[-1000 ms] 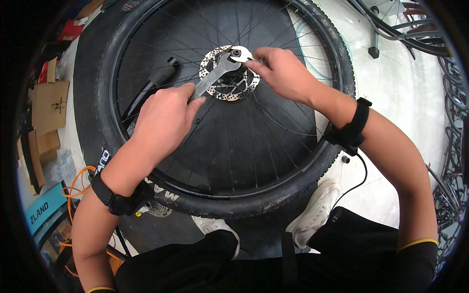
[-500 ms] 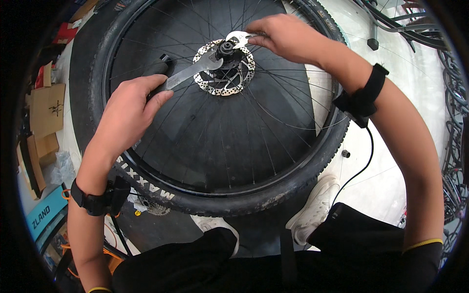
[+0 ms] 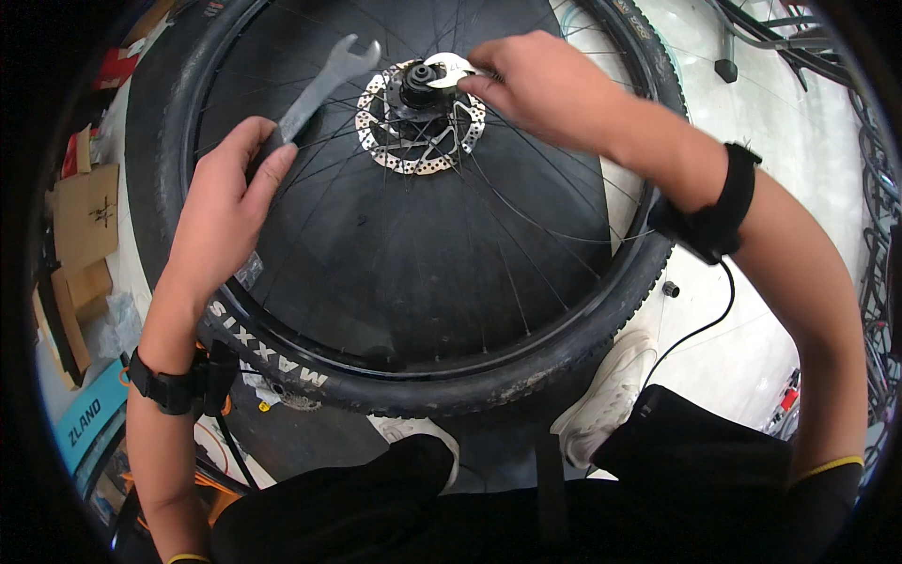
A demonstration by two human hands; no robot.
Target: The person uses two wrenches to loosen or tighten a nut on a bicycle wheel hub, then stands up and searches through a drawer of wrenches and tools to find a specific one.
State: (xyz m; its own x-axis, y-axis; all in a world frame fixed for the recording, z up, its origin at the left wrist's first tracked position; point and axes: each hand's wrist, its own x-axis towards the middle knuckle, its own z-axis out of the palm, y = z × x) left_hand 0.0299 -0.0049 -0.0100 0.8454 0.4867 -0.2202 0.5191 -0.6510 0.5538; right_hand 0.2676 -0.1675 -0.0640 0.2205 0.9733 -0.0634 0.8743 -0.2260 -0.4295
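Observation:
A bicycle wheel point(image 3: 470, 395) with a black knobby tyre lies flat before me. At its centre the dark hub point(image 3: 418, 86) stands up inside a perforated brake disc point(image 3: 413, 166). My left hand point(image 3: 224, 193) is closed round the handle of a large open-end wrench point(image 3: 315, 97), whose jaw is lifted to the left of the hub, apart from it. Beside the hub, my right hand point(image 3: 540, 85) pinches a small, flat silver wrench point(image 3: 449, 69). That wrench's jaw rests at the hub's axle end; the fingers hide its other end.
Cardboard boxes point(image 3: 86, 211) stand along the left side, above a light-blue bike frame point(image 3: 85, 418). A small black cylindrical part point(image 3: 671, 289) sits on the pale floor right of the tyre. Bicycle parts point(image 3: 789, 38) are at the upper right. My white shoes point(image 3: 601, 395) are at the near tyre edge.
My left hand has drawn the large wrench off the hub, up and to the left. The right hand still holds the small wrench at the hub.

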